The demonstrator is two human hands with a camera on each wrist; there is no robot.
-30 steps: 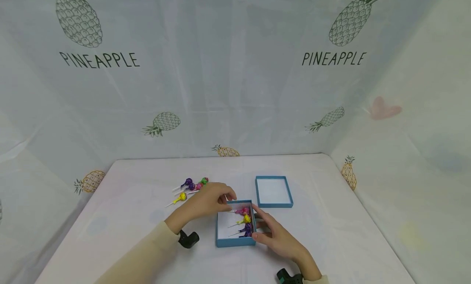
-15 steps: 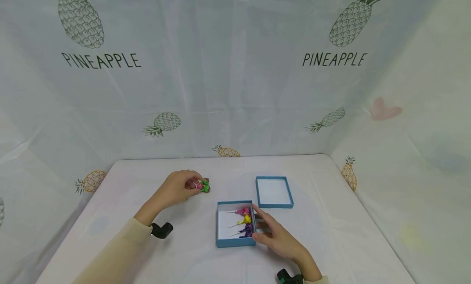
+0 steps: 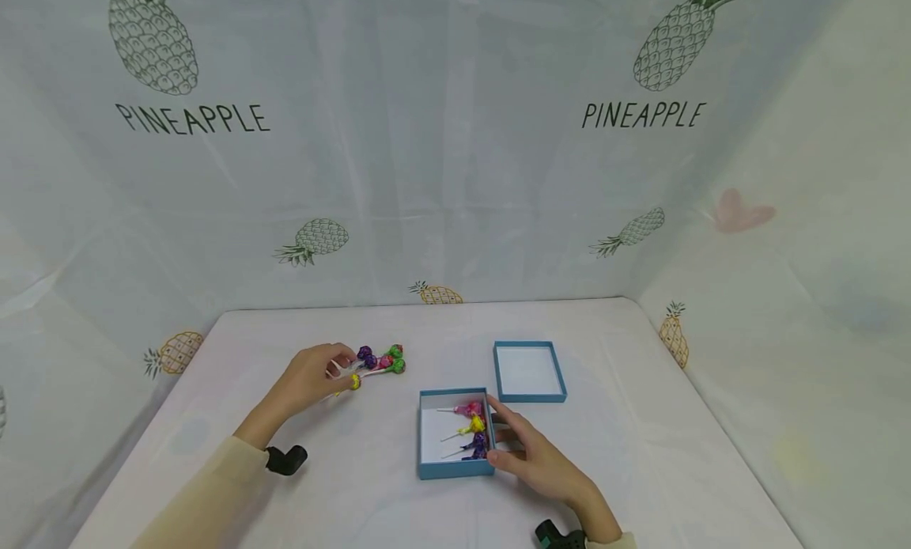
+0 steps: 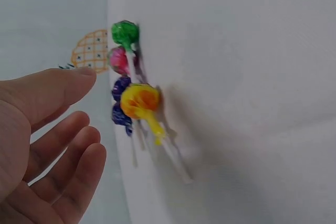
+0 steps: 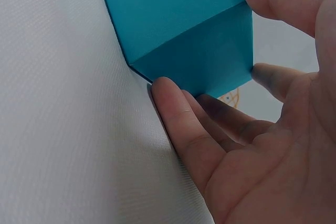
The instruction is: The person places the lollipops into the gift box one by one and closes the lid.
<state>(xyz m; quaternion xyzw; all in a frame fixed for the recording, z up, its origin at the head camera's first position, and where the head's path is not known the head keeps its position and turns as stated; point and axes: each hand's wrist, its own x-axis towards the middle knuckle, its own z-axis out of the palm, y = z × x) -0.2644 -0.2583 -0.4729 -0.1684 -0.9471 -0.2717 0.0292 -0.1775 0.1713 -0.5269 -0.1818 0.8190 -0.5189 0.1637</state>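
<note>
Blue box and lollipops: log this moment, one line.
left hand: near yellow lollipop; right hand: touching blue box; inside: lollipops; lid: off

The white surface (image 3: 370, 505) carried an open blue box (image 3: 455, 470). Behind the box, a shallow lid (image 3: 532, 398) lay rightward and loose lollipops (image 3: 386, 362) leftward.

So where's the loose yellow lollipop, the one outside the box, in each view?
Head: yellow lollipop left of centre, below mid-height, by the left hand's thumb.
Left wrist: yellow lollipop just left of centre, stick angled down to the right.
Right wrist: not in it.
Landmark in the first two: the purple lollipops beside it.
</note>
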